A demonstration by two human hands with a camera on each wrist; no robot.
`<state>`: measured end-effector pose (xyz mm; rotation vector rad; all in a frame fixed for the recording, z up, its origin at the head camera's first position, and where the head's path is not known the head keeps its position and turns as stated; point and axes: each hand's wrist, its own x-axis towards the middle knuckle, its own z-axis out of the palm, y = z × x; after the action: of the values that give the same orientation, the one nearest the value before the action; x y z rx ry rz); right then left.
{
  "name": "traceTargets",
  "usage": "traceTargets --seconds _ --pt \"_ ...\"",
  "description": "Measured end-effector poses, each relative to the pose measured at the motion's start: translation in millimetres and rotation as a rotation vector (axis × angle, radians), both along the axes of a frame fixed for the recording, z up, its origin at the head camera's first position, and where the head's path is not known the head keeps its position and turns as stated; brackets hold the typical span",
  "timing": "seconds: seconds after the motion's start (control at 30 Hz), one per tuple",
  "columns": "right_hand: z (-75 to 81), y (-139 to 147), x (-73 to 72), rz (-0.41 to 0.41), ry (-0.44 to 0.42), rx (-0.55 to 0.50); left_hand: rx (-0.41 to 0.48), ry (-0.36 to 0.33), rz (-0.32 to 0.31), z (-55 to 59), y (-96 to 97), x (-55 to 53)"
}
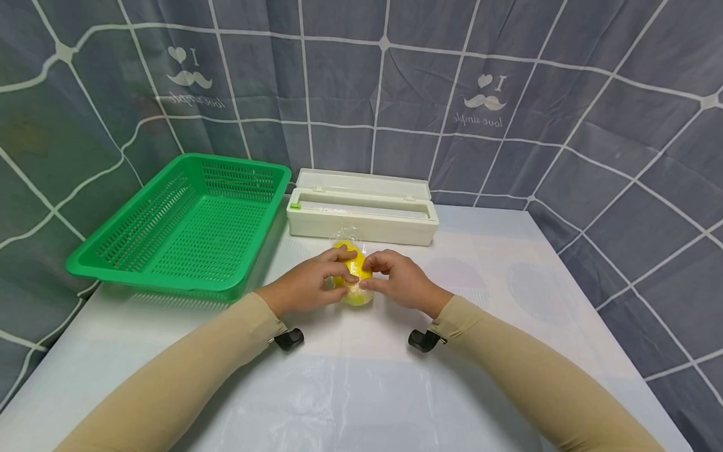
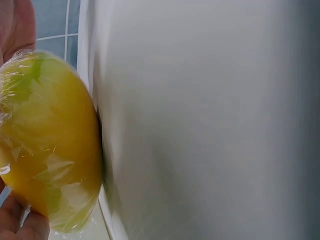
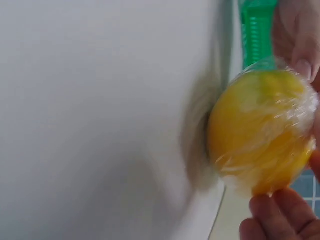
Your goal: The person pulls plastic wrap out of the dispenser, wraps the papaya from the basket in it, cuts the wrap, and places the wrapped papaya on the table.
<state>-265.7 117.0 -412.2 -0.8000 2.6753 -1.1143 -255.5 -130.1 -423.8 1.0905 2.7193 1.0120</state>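
Observation:
A yellow mango [image 1: 358, 294] with greenish patches lies on the table, wrapped in clear cling film [image 1: 348, 233] that sticks out beyond its far end. From the left, my left hand [image 1: 310, 280] holds the wrapped fruit with bent fingers and thumb. My right hand [image 1: 402, 282] has its thumb and index finger curled at the fruit's right side, on the film. Both wrist views show the mango [image 2: 55, 135] [image 3: 260, 130] close up, its film creased and shiny, with fingers at its ends. Which hand some of those fingers belong to, I cannot tell.
Just behind the fruit stands a long white cling film box [image 1: 361, 227], lid raised, with a roll inside and a green slider at its left. A green slotted basket [image 1: 243, 276] sits at the left on the white-covered table [image 1: 361, 402]. Grey checked curtains [image 1: 350, 81] enclose the back and sides.

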Motion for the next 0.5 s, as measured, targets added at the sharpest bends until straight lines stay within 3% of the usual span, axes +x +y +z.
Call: traceTargets --seconds 0.23,0.5 --pt "-0.2 -2 8.8 -0.070 -0.028 -0.040 -0.005 -0.002 -0.003 -3.1 1.8 -0.7" --pt "-2.5 2 13.0 -0.028 0.041 -0.045 0.009 -0.026 0.002 -4.3 3.6 -0.4"
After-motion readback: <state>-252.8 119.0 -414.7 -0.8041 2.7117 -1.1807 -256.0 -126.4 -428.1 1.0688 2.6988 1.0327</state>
